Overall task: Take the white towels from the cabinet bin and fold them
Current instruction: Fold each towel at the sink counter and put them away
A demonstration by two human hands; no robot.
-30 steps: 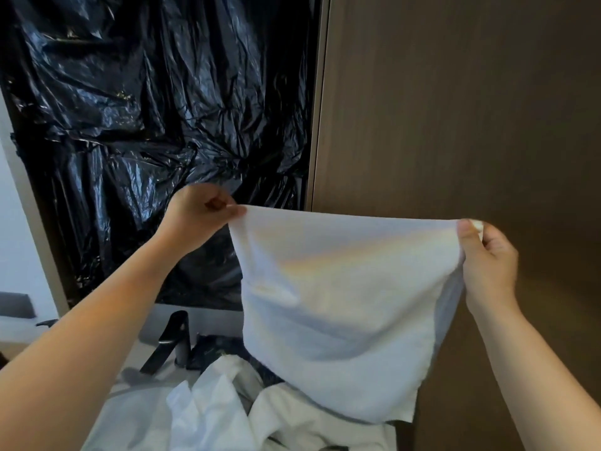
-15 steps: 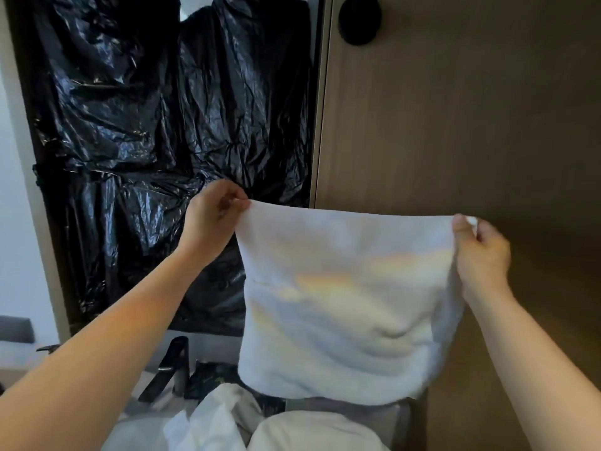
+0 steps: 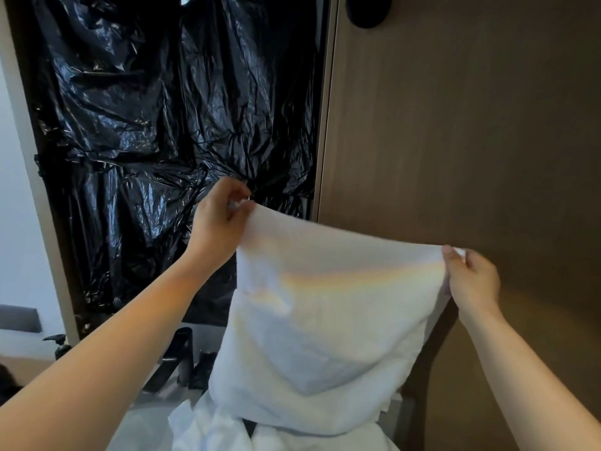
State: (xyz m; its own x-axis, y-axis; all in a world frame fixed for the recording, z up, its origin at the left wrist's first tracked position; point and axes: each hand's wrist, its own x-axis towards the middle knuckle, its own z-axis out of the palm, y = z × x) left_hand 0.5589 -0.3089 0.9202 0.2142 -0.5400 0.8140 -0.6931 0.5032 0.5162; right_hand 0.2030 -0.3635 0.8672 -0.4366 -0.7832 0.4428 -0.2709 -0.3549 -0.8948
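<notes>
- left hand (image 3: 221,219) pinches the towel's upper corner, at 10 o'clock of the cloth, fingers curled on the edge.
- right hand (image 3: 471,281) pinches the other upper corner at 2 o'clock, thumb over the hem; the hands are well apart, the left one higher.
- towel (image 3: 325,320) hangs in the air between them, its top edge taut and slanting down toward 3 o'clock.
- pile (image 3: 208,431) of white cloth lies at 6 o'clock under the towel; i cannot tell whether they touch.
- black plastic (image 3: 162,125) fills the open cabinet at 11 o'clock; the door (image 3: 471,125) stands at 1 o'clock.
- judgement: this towel is out and spread, perhaps doubled once; the pile looks unfolded, so most folding is left.
</notes>
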